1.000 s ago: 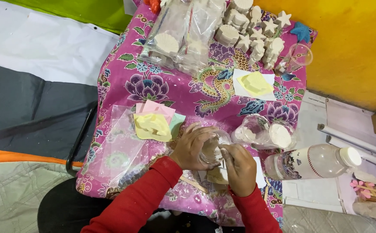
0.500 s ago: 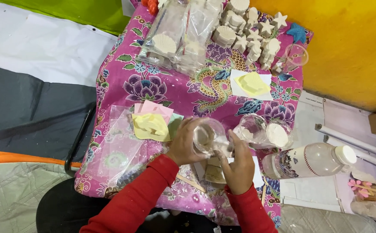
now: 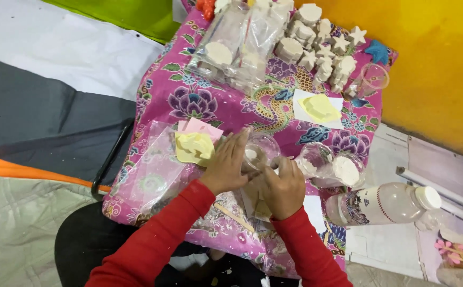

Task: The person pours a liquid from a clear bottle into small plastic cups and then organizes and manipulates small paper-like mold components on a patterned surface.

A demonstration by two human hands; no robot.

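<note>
Left hand (image 3: 226, 166) has a closed grip on the clear cup (image 3: 259, 150) (near table's front edge), right hand (image 3: 283, 187) fisted beside it.

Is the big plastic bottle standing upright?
No, the bottle lies on its side at the table's right edge, white cap pointing right.

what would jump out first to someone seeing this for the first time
The bright pink flowered cloth covering the table, against a yellow wall. At its near edge the left hand and right hand, in red sleeves, meet around a clear plastic cup. White moulded shapes crowd the far end.
</note>
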